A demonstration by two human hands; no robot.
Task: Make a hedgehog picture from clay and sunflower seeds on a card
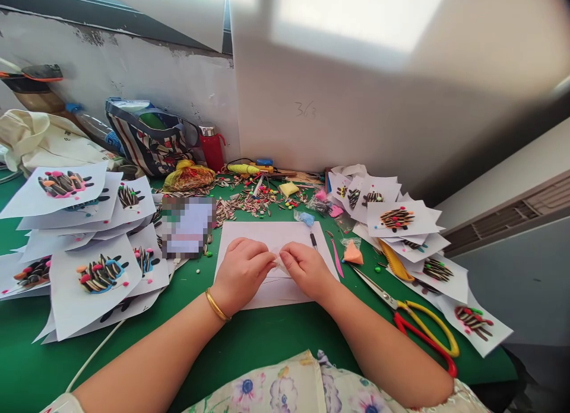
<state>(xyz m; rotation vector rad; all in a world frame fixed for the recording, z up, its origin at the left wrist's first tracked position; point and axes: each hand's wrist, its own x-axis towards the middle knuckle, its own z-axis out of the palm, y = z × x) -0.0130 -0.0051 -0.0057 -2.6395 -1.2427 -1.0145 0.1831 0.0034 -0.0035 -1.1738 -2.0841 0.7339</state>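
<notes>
My left hand (247, 269) and my right hand (307, 270) meet above a sheet of white paper (249, 233). The fingers of both are pinched around a small, pale, see-through plastic wrapper (278, 261); whether anything is inside it cannot be made out. On the paper, just right of my right hand, lies a black pen (313, 240). Beyond the paper's right edge are a pink modelling tool (337, 256) and a bag of orange clay (353, 252). A packet of blue clay (304, 218) touches the sheet's far edge.
Scissors (403, 309) lie beside my right forearm. Stacked cards with seed-and-clay decorations (95, 276) stand at left, more cards (396, 218) at right. Loose sunflower seeds (243, 202) cover the back. A blurred phone-like thing (189, 226), a red flask (211, 148) and a striped bag (146, 136) are farther left.
</notes>
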